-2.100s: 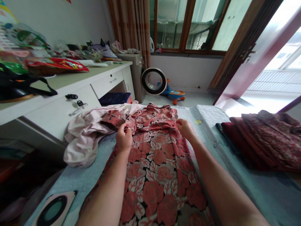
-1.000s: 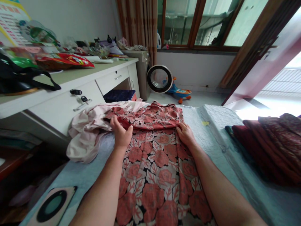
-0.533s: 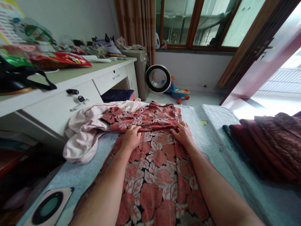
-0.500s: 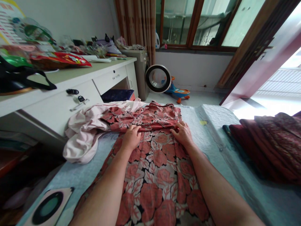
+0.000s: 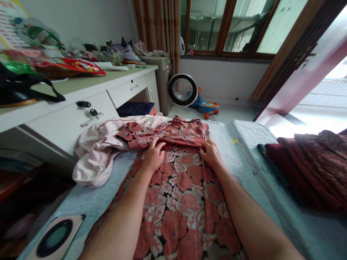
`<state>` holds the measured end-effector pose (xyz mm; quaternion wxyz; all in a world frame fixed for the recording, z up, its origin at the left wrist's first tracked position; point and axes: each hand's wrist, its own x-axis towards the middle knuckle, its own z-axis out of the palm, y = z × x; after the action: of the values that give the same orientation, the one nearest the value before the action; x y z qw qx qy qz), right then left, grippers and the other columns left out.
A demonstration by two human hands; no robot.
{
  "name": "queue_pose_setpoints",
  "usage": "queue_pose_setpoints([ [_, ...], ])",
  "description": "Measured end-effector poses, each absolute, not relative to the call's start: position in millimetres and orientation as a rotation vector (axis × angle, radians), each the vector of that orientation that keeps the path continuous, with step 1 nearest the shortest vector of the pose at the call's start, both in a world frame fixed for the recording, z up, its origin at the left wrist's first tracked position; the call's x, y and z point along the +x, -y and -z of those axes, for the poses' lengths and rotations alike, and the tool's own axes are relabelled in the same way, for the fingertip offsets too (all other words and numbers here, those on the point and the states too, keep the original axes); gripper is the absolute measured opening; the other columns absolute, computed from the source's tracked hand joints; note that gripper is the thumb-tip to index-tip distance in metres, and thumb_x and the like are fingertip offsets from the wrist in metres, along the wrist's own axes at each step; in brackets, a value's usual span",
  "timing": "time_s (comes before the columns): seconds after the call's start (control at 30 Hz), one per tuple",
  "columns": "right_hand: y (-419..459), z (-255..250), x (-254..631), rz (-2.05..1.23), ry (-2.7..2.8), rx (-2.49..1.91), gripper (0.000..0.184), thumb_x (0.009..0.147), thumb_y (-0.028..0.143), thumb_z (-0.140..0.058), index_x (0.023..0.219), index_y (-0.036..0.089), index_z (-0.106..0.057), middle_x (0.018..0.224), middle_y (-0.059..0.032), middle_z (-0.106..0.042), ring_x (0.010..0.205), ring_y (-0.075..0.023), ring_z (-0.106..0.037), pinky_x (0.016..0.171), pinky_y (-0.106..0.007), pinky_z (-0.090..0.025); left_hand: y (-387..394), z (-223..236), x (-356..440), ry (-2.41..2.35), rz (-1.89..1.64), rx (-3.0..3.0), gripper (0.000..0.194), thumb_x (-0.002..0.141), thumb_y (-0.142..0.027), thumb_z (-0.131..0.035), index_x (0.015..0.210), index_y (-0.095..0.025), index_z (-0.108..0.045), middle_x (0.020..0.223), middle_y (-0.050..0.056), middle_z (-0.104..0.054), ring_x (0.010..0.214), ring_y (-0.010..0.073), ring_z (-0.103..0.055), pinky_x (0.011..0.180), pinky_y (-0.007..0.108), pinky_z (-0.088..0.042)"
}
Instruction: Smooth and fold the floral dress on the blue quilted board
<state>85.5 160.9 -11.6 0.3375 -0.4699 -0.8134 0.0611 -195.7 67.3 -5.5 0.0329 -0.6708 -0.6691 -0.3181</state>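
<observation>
Rose-printed garment (image 5: 184, 184) laid lengthwise on a pale-blue quilted cover (image 5: 241, 159), its near part flat and its far end gathered into a turned-over fold (image 5: 179, 139); clock directions are taken from the garment's middle, twelve pointing away from the wearer. Left hand (image 5: 154, 157), at eleven o'clock: thumb and forefinger meet the near edge of the fold, but whether they pinch cloth cannot be told. Right hand (image 5: 211, 153), at one o'clock: fingers curled over the fold's right end, grasping the cloth. A crumpled pale-pink garment (image 5: 94, 155) lies at ten o'clock, touching the fold's left end. A stack of folded dark-red clothes (image 5: 306, 169) sits at three o'clock, well apart from both hands. At eight o'clock lies a flat pale object with a dark ring (image 5: 58, 234). Beyond the cover, at ten o'clock, stands a white desk (image 5: 65, 122) bearing a red packet (image 5: 73, 68). Toward twelve, a washing machine (image 5: 162, 83) has its round door (image 5: 182, 89) open; a blue-and-orange ride-on toy (image 5: 206, 105) rests on the floor just beside it.
</observation>
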Motion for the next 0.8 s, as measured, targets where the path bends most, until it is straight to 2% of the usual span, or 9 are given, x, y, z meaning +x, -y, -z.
queue_pose_setpoints([
  [0.07,-162.0,11.8,85.8,-0.172,2.098,-1.197,0.007,0.075,0.017,-0.054,0.074,0.022,-0.059,0.084,-0.0042,-0.053,0.084,-0.0208,-0.051,0.081,-0.032,-0.042,-67.2,4.8,-194.9,2.051,0.987,-2.038,0.038,0.084,-0.012,-0.054,0.121,-0.017,-0.063,0.152,0.014,-0.037,0.141,0.0308,-0.041,0.118,0.045,-0.038],
  [0.13,-163.1,12.0,86.1,-0.187,2.085,-1.173,0.007,0.074,0.016,-0.054,0.072,0.022,-0.058,0.082,-0.0037,-0.053,0.082,-0.0202,-0.051,0.079,-0.032,-0.042,-67.8,5.0,-194.8,2.06,0.979,-2.02,0.043,0.083,-0.013,-0.055,0.126,-0.015,-0.059,0.152,0.016,-0.036,0.142,0.0312,-0.039,0.119,0.045,-0.037],
  [0.27,-165.4,13.2,86.7,-0.225,2.082,-1.133,0.01,0.072,0.014,-0.051,0.072,0.021,-0.058,0.078,-0.0029,-0.053,0.078,-0.0197,-0.05,0.077,-0.032,-0.041,-70.2,7.8,-196.3,2.086,0.943,-2.004,0.048,0.083,-0.013,-0.055,0.13,-0.011,-0.054,0.147,0.02,-0.043,0.141,0.0317,-0.041,0.118,0.046,-0.037],
  [0.47,-168.5,15.4,88.0,-0.273,2.057,-1.076,0.018,0.07,0.012,-0.048,0.076,0.021,-0.063,0.079,-0.0037,-0.054,0.08,-0.0203,-0.052,0.079,-0.032,-0.042,-73.3,10.5,-199.3,2.058,0.923,-1.992,0.048,0.082,-0.015,-0.056,0.13,-0.012,-0.053,0.138,0.019,-0.051,0.134,0.0318,-0.047,0.115,0.048,-0.04],
  [0.7,-171.3,15.4,89.0,-0.342,2.056,-1.072,0.018,0.07,0.012,-0.047,0.074,0.021,-0.062,0.08,-0.0041,-0.056,0.08,-0.02,-0.052,0.081,-0.032,-0.044,-71.0,7.1,-197.2,2.065,0.848,-1.938,0.046,0.082,-0.02,-0.06,0.126,-0.01,-0.056,0.133,0.02,-0.049,0.128,0.0347,-0.047,0.112,0.048,-0.04],
  [0.8,-171.3,15.3,89.1,-0.352,2.067,-1.107,0.017,0.073,0.014,-0.048,0.076,0.021,-0.063,0.083,-0.0046,-0.058,0.083,-0.0204,-0.054,0.084,-0.033,-0.045,-67.4,4.9,-195.9,2.126,0.76,-1.888,0.041,0.082,-0.023,-0.062,0.121,-0.012,-0.061,0.124,0.019,-0.051,0.119,0.0347,-0.051,0.107,0.048,-0.043],
])
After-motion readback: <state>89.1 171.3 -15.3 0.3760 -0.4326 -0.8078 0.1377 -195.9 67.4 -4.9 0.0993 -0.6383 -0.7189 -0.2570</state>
